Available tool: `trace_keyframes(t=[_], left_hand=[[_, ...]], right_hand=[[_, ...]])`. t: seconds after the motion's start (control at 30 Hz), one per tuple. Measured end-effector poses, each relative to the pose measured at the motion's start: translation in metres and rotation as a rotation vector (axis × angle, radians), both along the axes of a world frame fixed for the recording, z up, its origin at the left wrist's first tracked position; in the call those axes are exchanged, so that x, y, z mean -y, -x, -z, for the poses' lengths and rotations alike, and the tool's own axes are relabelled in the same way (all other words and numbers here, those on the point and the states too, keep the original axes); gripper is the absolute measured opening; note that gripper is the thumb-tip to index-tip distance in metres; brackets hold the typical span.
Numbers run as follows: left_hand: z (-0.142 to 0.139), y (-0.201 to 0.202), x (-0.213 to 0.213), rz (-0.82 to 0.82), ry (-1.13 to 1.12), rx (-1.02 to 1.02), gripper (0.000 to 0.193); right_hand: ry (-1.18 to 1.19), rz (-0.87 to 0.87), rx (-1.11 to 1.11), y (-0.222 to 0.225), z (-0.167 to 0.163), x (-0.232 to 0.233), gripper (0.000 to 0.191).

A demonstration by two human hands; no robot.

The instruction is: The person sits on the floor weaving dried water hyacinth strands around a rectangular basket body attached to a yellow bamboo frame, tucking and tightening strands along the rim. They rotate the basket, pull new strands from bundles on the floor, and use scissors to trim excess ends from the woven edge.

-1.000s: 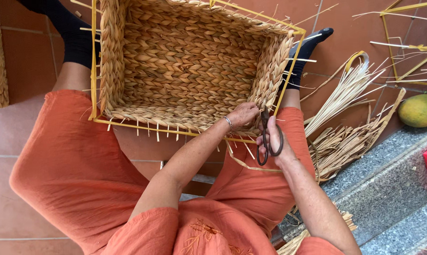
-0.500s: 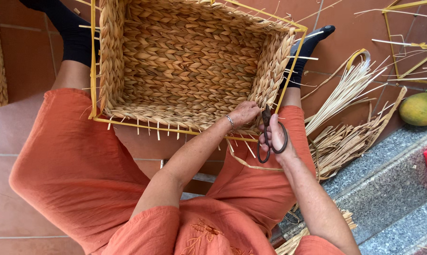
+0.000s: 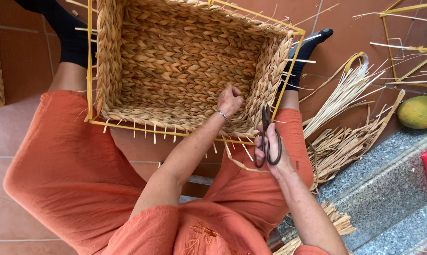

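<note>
A: In the head view, what had changed since the moment before?

B: The left hand (image 3: 230,100) had moved. It had been at the near right corner of the basket (image 3: 185,61), just beside the scissors; at this moment it was inside, fingers curled shut against the inner face of the right wall, near that same corner. Whether it pinched a strand I could not tell.

A: And the right hand (image 3: 270,148)?

B: It had hardly shifted. Its fingers were closed through the loops of the dark scissors (image 3: 267,137), blades pointing up at the basket's near right corner, over the yellow frame (image 3: 289,66). The blades looked nearly shut.

A: Where was the basket?

B: On the tiled floor (image 3: 15,137) between the person's legs, open side facing the camera, loose ends sticking out along its near edge. A bundle of straw (image 3: 345,137) lay at its right, a green fruit (image 3: 419,112) farther right.

A: So what did the move mean?

B: I judged that the left hand was bracing the weave from within while the scissors trimmed at the corner
</note>
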State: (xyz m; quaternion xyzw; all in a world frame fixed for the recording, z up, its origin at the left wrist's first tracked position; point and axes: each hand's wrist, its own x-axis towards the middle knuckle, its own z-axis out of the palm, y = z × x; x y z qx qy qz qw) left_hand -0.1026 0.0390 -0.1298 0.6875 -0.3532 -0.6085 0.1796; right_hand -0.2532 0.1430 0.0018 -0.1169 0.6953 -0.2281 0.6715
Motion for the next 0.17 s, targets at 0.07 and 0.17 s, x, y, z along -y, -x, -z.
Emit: trace_keyframes(t=[0.07,0.17], left_hand=[[0.001,0.002,0.011,-0.064,0.097,-0.020,0.025],[0.004,0.015,0.030,-0.008,0.088,-0.064,0.028]], right_hand=[[0.032,0.059,0.073,-0.006,0.010,0.008,0.081],[0.133,0.131,0.083,-0.017,0.037,0.021,0.081]])
